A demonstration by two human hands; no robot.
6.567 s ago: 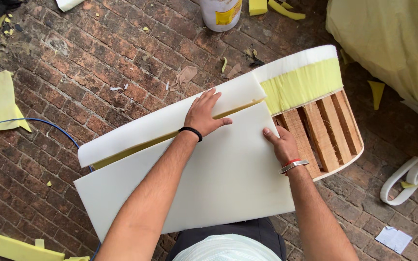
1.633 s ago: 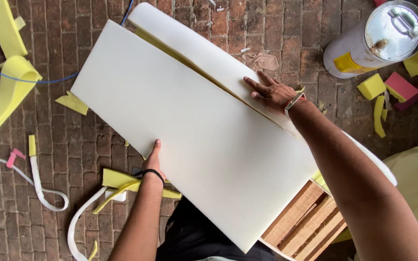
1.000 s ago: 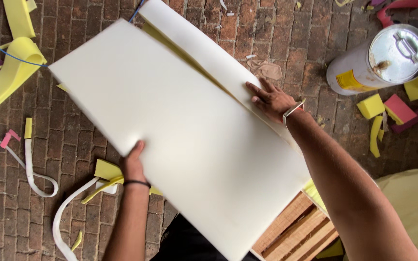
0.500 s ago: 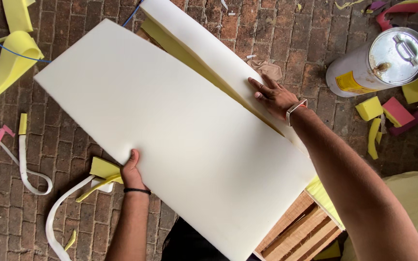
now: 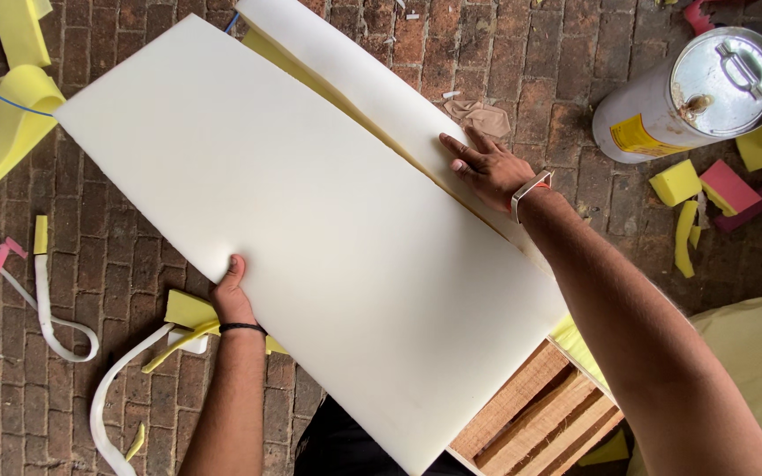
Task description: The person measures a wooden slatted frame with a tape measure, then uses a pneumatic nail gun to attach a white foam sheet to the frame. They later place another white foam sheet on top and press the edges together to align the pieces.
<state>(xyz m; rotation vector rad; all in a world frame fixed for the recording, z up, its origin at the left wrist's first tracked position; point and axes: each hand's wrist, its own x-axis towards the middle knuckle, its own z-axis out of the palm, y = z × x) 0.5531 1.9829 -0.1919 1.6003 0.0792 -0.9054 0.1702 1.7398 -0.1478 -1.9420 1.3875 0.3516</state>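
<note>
Where the brick floor [image 5: 134,256] shows at far left, yellow foam offcuts [image 5: 11,132] and white strips [image 5: 63,326] lie scattered. Left hand [image 5: 233,295] clamps the near edge of the large white foam sheet [image 5: 310,229], thumb on top, fingers apparently underneath, though hidden. Sheet lies tilted over a wooden frame [image 5: 540,419]. Right hand [image 5: 487,167] lies flat, fingers spread, on the white foam strip [image 5: 372,88] just beyond. Metal-lidded can [image 5: 690,97] stands at far right.

Even soft daylight, sharp focus
</note>
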